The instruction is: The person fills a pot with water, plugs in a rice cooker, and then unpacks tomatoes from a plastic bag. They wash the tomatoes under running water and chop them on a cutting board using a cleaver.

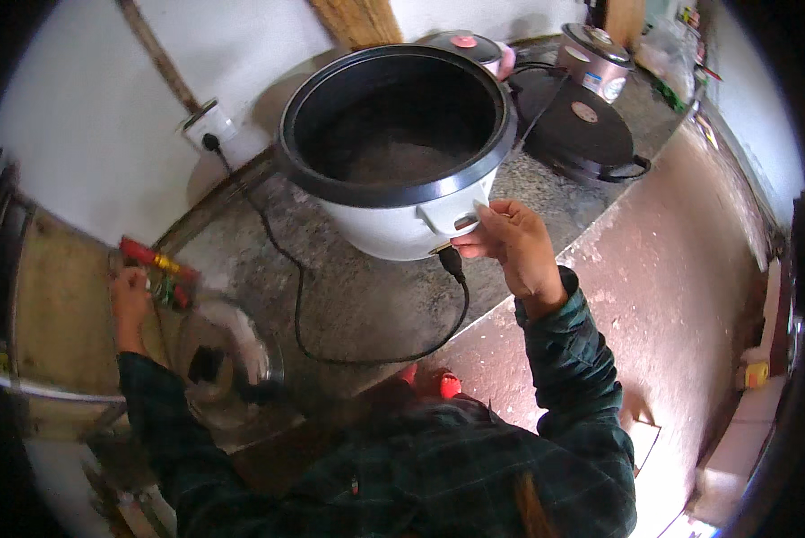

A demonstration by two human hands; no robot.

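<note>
A white rice cooker (382, 228) with a dark rim stands on the stone counter, lidless. Its black inner pot (402, 148) shows no clear contents. My right hand (513, 245) grips the cooker's side handle, thumb on top and fingers below. Just under that handle, a black power cord (299, 296) enters the cooker and loops over the counter to a wall socket (210, 126). At the far left, my left hand (132, 299) is at some red, yellow and green packaging (163, 265); blur hides whether it holds any. Below lies a round, partly transparent lid (247, 329).
Behind the cooker sits a pink-handled pot with a lid (466, 46). A dark round electric pan (577, 124) and a pink rice cooker (594, 64) stand to the right, near a plastic bag (668, 57). The counter's front edge (490, 313) runs diagonally above the reddish floor (658, 269).
</note>
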